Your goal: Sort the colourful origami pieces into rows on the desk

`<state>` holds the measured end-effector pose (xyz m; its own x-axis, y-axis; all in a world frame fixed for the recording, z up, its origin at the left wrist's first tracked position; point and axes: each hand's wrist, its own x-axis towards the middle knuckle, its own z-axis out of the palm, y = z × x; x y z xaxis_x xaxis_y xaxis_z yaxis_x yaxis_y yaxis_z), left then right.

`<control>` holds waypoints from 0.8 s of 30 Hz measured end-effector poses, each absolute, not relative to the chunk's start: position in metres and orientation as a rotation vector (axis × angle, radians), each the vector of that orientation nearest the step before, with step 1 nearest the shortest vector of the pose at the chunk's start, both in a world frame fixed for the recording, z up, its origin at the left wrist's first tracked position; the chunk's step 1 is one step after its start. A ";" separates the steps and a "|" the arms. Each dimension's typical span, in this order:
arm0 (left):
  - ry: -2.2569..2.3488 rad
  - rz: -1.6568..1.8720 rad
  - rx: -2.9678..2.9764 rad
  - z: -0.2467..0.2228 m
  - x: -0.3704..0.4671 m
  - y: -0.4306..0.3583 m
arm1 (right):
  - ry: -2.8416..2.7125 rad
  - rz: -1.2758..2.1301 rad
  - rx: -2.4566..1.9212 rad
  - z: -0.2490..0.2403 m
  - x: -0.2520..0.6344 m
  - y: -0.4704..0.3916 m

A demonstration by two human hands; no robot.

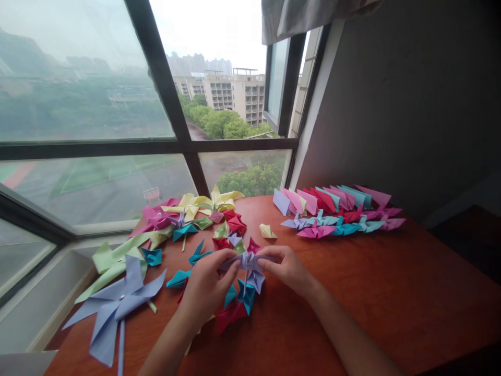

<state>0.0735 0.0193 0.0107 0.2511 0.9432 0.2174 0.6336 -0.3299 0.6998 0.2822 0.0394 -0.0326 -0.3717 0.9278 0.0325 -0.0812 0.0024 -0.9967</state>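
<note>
A lavender origami crane is stretched out level above the wooden table. My left hand pinches its left wing between thumb and fingers. On the opposite side, my right hand grips the right wing the same way. Small folded paper pieces lie beneath and around the crane, among them a blue one, a red one and a lavender one. My left hand and forearm partly cover some of them.
Large paper pinwheels, including a lavender one, a pale green one and a yellow one, lie at the left and back. Several cranes and folded papers stand in rows at the back right. A window frame borders the table.
</note>
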 end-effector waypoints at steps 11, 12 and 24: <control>1.217 0.710 1.842 0.017 0.069 0.013 | -1.506 1.631 -0.875 -0.030 0.284 0.035; 1.187 0.715 1.767 0.018 0.069 0.013 | -1.482 1.678 -0.851 -0.028 0.285 0.034; 0.843 0.821 1.008 0.008 0.072 0.008 | -1.151 1.912 -0.513 -0.030 0.286 0.030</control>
<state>0.0718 0.0077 0.0084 0.4358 0.8760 -0.2065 -0.1834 0.3110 0.9326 0.2860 0.0300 -0.0296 -0.5752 0.8152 0.0680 -0.4418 -0.2396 -0.8645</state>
